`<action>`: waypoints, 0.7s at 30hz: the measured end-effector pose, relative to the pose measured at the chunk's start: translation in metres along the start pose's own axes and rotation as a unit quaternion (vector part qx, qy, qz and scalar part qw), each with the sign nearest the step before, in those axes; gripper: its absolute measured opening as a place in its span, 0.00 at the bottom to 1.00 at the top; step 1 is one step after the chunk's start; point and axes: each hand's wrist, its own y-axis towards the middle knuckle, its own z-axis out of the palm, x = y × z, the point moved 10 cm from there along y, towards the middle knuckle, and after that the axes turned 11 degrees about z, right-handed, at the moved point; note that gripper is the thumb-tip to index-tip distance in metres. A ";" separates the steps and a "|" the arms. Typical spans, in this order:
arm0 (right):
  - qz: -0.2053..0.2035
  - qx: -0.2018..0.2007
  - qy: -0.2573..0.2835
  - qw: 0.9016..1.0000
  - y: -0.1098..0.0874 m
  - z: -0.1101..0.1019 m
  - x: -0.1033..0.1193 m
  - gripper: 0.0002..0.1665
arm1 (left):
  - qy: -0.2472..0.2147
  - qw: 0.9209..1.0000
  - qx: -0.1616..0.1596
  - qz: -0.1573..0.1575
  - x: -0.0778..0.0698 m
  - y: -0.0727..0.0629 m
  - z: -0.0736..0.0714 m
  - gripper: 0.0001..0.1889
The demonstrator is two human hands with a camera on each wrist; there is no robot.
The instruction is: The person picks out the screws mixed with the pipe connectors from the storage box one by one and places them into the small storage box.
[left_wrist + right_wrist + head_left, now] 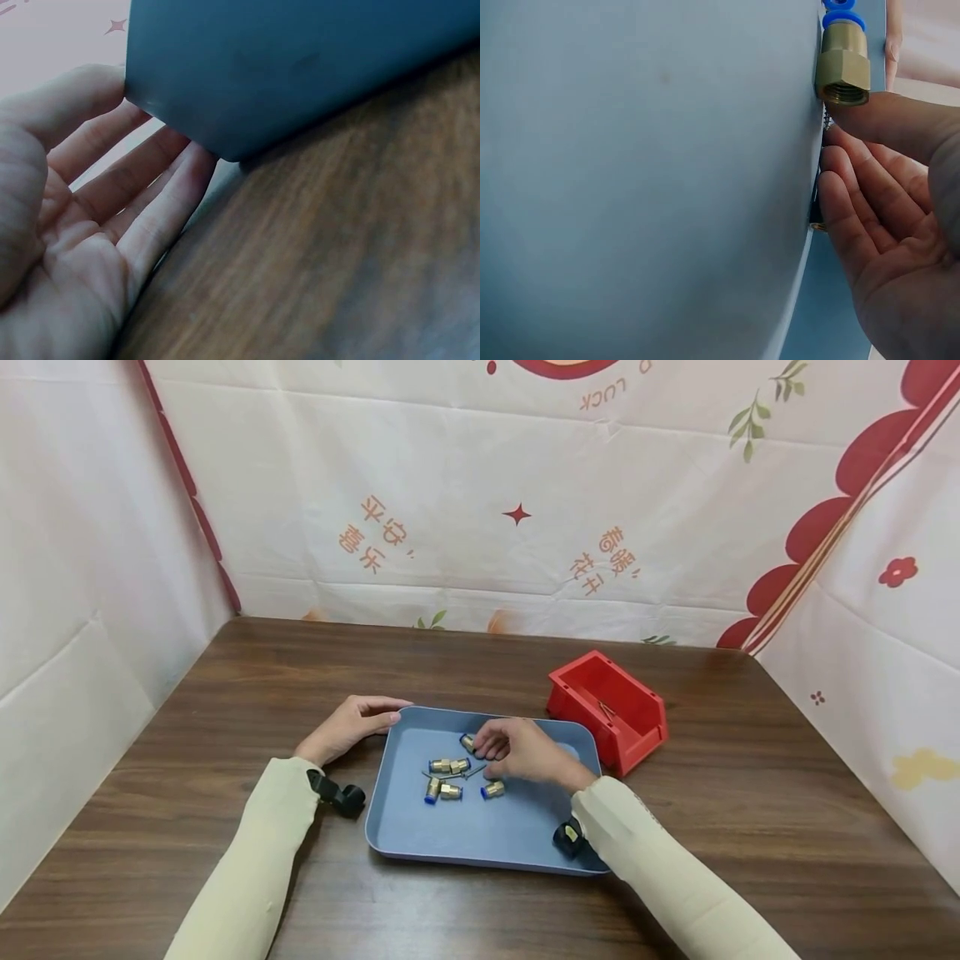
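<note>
My left hand [351, 727] holds a corner of the blue tray [420, 839], thumb at the rim and fingers round the outside. In the left wrist view, the thumb and fingers touch the tray's corner [217, 112]. Over the tray, my right hand [525, 752] has bent fingers, with a gap between thumb and index finger. A thin screw [474, 772] lies beside the right thumb. Several brass push-in fittings [492, 790] with blue collars lie around it. One fitting [844, 67] appears near the thumb in the right wrist view; the fingertips partly hide the screw there.
A red bin [642, 743] stands behind the tray's right side, with a few screws [606, 708] inside. Dark wooden tabletop [300, 652] surrounds the tray. A printed cloth [465, 468] hangs along the table's back edge.
</note>
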 end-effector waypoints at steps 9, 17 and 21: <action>-0.012 -0.006 0.002 1.000 0.002 0.007 0.000 0.11 | -0.012 1.000 -0.002 0.000 0.000 -0.001 0.000 0.22; -0.011 -0.012 -0.001 1.000 0.003 0.010 -0.002 0.08 | -0.013 1.000 -0.001 0.000 0.000 0.000 0.003 0.21; -0.015 -0.014 0.000 1.000 0.005 0.009 0.000 0.09 | -0.018 1.000 -0.004 -0.003 0.001 0.000 0.000 0.21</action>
